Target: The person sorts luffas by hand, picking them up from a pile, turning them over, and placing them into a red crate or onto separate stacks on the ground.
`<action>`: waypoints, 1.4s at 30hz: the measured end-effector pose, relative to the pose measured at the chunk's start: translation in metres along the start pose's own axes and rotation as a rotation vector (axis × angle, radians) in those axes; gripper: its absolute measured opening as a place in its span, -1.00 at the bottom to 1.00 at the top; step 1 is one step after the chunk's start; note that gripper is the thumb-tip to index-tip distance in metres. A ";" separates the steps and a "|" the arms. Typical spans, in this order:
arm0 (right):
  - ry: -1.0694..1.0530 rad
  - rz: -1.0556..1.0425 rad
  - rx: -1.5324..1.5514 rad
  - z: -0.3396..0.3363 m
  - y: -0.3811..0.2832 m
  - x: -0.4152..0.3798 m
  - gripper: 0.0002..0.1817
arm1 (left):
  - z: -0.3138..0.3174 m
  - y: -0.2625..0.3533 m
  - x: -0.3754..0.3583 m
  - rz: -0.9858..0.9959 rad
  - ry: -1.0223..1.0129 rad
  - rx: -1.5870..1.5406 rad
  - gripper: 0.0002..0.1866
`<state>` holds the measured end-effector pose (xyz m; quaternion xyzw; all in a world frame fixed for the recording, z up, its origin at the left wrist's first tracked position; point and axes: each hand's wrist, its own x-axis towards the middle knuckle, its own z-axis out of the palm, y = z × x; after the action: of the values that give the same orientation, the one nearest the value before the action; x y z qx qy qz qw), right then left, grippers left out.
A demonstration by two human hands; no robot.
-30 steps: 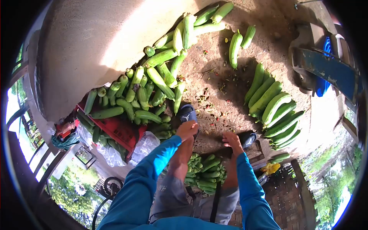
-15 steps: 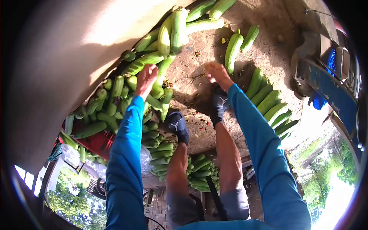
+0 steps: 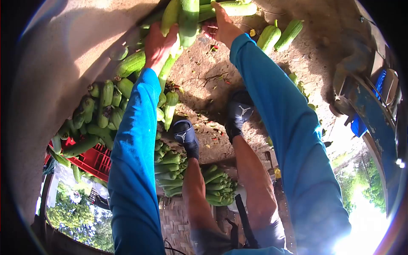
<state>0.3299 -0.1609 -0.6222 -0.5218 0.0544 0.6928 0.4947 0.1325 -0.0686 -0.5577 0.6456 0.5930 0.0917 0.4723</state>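
Both my arms reach forward to a heap of long green gourds at the top. My left hand (image 3: 160,49) is at the lower end of a pale green gourd (image 3: 171,17), thumb and fingers parted on either side of it. Beside it lies a thicker striped gourd (image 3: 189,23). To its right is my right hand (image 3: 223,27), with its fingers spread. One finger overlaps a gourd lying crosswise (image 3: 240,8); the others are low beside the striped gourd. A slimmer gourd (image 3: 169,68) lies just below my left hand.
More gourds (image 3: 104,104) pile along the wall at left, some in a red crate (image 3: 91,159). Two gourds (image 3: 289,35) lie at upper right. Stacked gourds (image 3: 219,185) are behind my feet. A worn blue metal piece (image 3: 369,114) stands at right. Leaf bits litter the ground.
Both hands have moved forward to the gourds at the top; the right hand has also swung left. The view has shifted, and my right arm now covers most of the row of gourds at right.
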 end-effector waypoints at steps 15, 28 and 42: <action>0.041 -0.321 -0.736 -0.114 0.036 -0.218 -0.60 | 0.032 0.004 -0.153 -0.299 -0.118 -0.618 -0.57; -0.035 0.219 -0.720 -0.063 0.101 -0.222 -0.47 | 0.064 -0.009 -0.219 -0.513 -0.484 -0.757 -0.46; 0.164 0.252 -0.849 -0.103 0.088 -0.192 -0.16 | 0.119 -0.033 -0.221 -0.487 -0.465 -0.252 -0.39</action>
<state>0.3272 -0.3868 -0.5576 -0.7211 -0.1324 0.6650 0.1424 0.1297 -0.3214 -0.5478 0.4258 0.5902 -0.1004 0.6784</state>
